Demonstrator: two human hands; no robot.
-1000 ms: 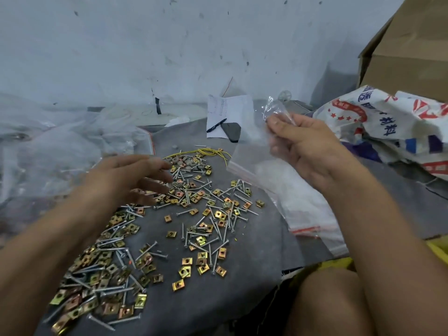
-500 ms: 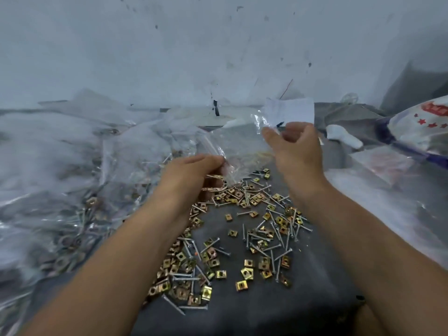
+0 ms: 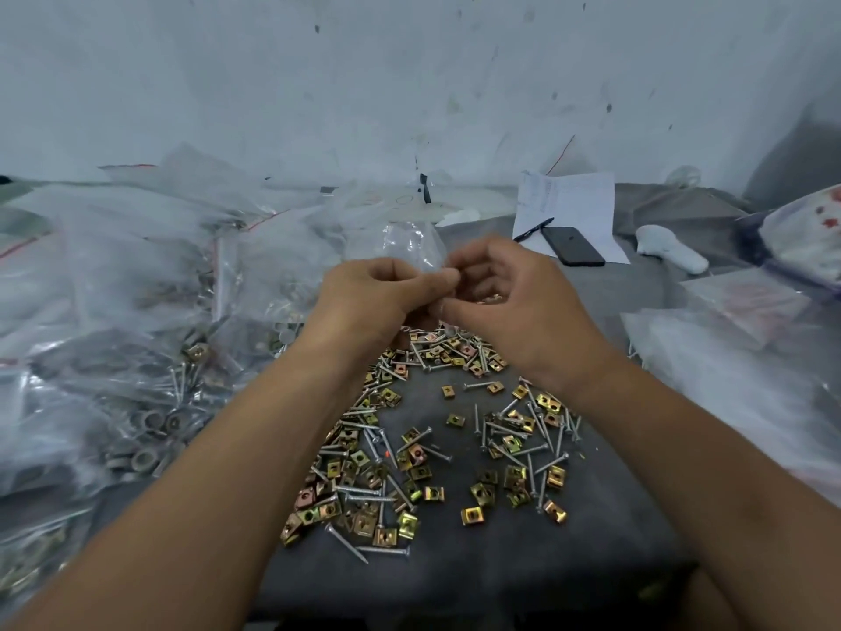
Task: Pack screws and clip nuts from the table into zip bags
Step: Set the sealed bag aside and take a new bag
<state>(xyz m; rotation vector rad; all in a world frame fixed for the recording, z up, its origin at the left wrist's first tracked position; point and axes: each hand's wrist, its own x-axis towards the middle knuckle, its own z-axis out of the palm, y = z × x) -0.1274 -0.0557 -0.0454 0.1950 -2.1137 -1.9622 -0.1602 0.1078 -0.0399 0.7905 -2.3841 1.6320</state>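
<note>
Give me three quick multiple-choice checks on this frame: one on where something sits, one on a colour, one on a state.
1. Where does the phone lie?
A. On the white sheet of paper at the far right of the table
B. Among the loose screws
C. Inside a zip bag on the left

2. What colour are most of the loose clip nuts?
A. Blue
B. Yellowish gold
C. White

3. What are the two hands doing?
A. Both lie flat on the table
B. Both pinch the small zip bag above the pile
C. One holds the pen

Answers:
1. A: the phone rests on the paper, beside the pen.
2. B: the clip nuts on the grey table shine yellow-gold among silver screws.
3. B: the left hand and right hand meet at the clear zip bag, fingers curled on it.
</note>
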